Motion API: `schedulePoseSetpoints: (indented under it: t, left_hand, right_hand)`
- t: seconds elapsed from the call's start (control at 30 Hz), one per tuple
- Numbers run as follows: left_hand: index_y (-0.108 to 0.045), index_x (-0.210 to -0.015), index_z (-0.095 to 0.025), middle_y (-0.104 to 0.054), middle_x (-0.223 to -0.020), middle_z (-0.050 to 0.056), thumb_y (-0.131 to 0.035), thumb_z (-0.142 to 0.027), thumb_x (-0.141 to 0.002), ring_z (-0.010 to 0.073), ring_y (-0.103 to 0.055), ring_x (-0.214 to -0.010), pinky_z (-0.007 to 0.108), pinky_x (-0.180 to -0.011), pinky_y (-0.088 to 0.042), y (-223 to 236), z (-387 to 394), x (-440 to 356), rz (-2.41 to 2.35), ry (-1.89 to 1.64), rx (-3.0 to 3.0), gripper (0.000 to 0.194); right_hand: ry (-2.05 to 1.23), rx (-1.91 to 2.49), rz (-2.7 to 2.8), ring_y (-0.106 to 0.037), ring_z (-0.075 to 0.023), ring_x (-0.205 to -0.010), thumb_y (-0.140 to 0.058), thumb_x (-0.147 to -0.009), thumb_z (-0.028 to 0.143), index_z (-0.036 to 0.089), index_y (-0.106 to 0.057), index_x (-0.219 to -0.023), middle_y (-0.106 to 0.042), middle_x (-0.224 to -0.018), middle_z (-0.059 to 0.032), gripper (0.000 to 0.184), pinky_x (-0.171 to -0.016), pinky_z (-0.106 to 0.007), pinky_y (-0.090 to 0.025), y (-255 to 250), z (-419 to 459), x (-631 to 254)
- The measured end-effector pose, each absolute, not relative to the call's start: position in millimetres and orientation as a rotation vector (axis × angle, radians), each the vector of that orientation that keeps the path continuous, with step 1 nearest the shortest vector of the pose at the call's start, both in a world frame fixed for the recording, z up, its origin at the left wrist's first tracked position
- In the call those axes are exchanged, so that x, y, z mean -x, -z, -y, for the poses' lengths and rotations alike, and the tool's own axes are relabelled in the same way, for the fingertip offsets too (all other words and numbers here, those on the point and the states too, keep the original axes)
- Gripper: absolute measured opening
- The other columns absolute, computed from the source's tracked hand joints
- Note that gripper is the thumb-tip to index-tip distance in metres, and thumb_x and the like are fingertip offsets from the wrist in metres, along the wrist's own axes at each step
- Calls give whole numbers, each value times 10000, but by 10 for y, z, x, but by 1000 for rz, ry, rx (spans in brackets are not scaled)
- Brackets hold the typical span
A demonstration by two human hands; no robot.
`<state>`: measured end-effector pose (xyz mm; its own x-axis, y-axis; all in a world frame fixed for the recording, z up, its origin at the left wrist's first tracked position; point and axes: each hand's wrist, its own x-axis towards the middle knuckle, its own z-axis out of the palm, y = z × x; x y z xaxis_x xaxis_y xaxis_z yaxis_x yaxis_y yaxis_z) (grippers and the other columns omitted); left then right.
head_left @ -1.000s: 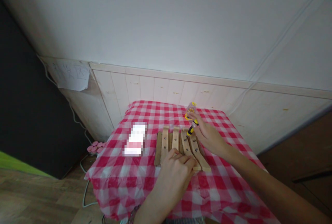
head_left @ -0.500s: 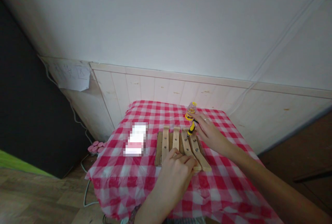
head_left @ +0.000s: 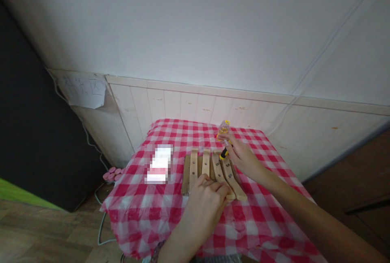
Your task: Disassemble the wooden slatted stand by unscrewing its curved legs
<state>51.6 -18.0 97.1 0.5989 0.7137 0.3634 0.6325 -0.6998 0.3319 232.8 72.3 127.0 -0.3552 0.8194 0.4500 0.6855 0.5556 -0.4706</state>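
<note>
On the table lies a wooden rack (head_left: 186,173) with several pale wooden slats (head_left: 194,159) across it, and small screws show in the slats. My left hand (head_left: 209,196) is closed over the near ends of the middle slats, its fingers curled around the wood. My right hand (head_left: 240,153) grips a yellow and black screwdriver (head_left: 224,153) from above. The screwdriver tilts, and its lower end meets a slat at the upper screw. Behind my right fingers stands a clear plastic case with yellow parts (head_left: 224,127), partly covered by them.
A red and white checked cloth (head_left: 146,210) covers the table. A blurred bright rectangular object (head_left: 160,164) lies left of the rack. The white panelled wall (head_left: 173,102) rises behind the table. Pink round objects (head_left: 112,173) and a cable (head_left: 100,228) are beyond the left edge.
My right hand has turned at the fingers around the screwdriver, covering more of its handle. My left hand stays in the same place on the slats.
</note>
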Motion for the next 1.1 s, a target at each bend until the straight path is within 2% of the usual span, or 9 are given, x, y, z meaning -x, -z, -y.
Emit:
schedulePoseSetpoints:
  t: [0.07,0.17,0.3,0.37,0.5,0.8,0.93,1.03,1.1]
  left_hand:
    - [-718,-958,-184,-818,-948,8,-695,-202,-973,208,-760,-814,374,-871,-490,-973,181,-518,-1135,-709,-2653,33]
    - [-721,-957,-181,-817,-946,15,-691,-184,-970,213,-761,-823,376,-874,-492,-976,188,-523,-1149,-686,-2645,33]
    - [-723,-959,-175,-815,-952,14,-713,-157,-946,222,-766,-852,384,-895,-498,-988,204,-528,-1162,-642,-2618,25]
    - [-726,-969,-173,-816,-962,16,-724,-154,-937,228,-768,-863,393,-907,-502,-998,208,-529,-1167,-618,-2605,37]
    - [-733,-1006,-177,-817,-992,25,-720,-143,-936,237,-767,-881,409,-925,-507,-1022,199,-527,-1175,-594,-2589,79]
    - [-733,-986,-171,-818,-975,28,-727,-166,-939,244,-769,-884,415,-918,-513,-1045,199,-525,-1180,-590,-2585,48]
    - [-734,-979,-174,-818,-964,21,-738,-164,-932,238,-770,-869,407,-906,-515,-1029,194,-529,-1176,-613,-2596,49]
    - [-731,-983,-177,-818,-963,18,-740,-166,-933,231,-772,-859,402,-901,-514,-1016,188,-530,-1173,-631,-2602,52]
    - [-729,-979,-176,-818,-967,21,-739,-174,-935,232,-773,-860,404,-899,-515,-1011,188,-527,-1173,-634,-2604,45]
  right_hand:
    - [-208,1206,2189,-692,-287,-1137,-330,-1040,251,210,-513,-1362,-692,-1268,-164,372,-940,-493,-565,-1280,-730,-2359]
    - [-110,1201,2235,-618,-301,-1243,-357,-1040,284,218,-602,-1281,-662,-1290,-158,350,-1034,-540,-512,-1316,-706,-2379]
    - [52,1264,2205,-643,-312,-1084,-427,-1041,438,240,-728,-1122,-658,-1118,-152,369,-920,-518,-565,-1368,-659,-2359]
    - [88,1262,2221,-646,-321,-1068,-411,-1048,425,230,-737,-1119,-673,-1093,-156,386,-915,-528,-563,-1377,-657,-2352]
    - [32,1180,2257,-636,-313,-1165,-385,-1052,321,233,-695,-1209,-689,-1168,-148,359,-1002,-533,-532,-1373,-689,-2375]
    - [-297,1118,2190,-580,-298,-1338,-465,-1009,284,259,-553,-1424,-625,-1426,-146,425,-1099,-542,-479,-1379,-701,-2482]
    - [-426,1070,2102,-634,-270,-1266,-469,-995,277,261,-548,-1376,-660,-1366,-130,390,-1048,-488,-523,-1339,-638,-2389]
    - [-479,1139,2093,-719,-259,-1040,-446,-1014,321,252,-562,-1267,-724,-1153,-108,287,-914,-442,-585,-1302,-593,-2290]
    - [-405,1228,2111,-722,-262,-924,-423,-1026,337,245,-573,-1183,-724,-1047,-101,236,-838,-431,-595,-1288,-581,-2241]
